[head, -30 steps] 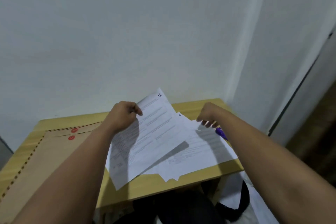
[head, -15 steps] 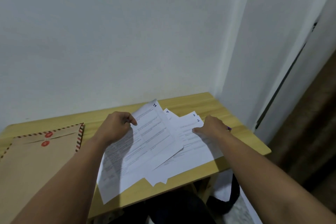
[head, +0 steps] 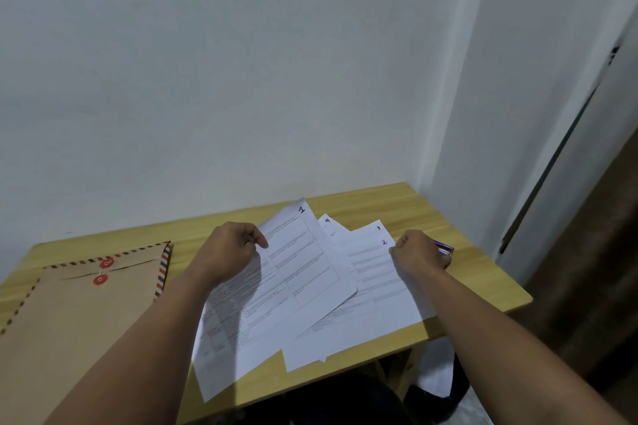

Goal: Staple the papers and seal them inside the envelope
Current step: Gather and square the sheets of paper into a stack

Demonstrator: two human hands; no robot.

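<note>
Four white printed sheets (head: 303,290), hand-numbered 1 to 4 at their top corners, lie fanned on the pale wooden table (head: 459,269); none is squared with another. Sheet 1 is uppermost, its left edge pinched between thumb and curled fingers of the left hand (head: 229,255), much as it was a second ago. The right hand (head: 419,254) has changed: half a second back its fingers lay flat on sheet 2, now they are curled at that sheet's right edge, just by the numeral. Whether they nip the paper or merely rest there I cannot tell. Judged from this, gathering is under way; stapling has not begun.

Behind the right knuckles a purple object (head: 445,248) pokes out, probably the stapler, mostly hidden by the hand. Well to the left of the left fingers lies the brown string-tie envelope with striped border (head: 79,314), flap down, its lower part cut off by the left forearm and the frame edge. Print on the sheets is too small to read. Lower corners of sheets 3 and 4 are covered by those above.
</note>
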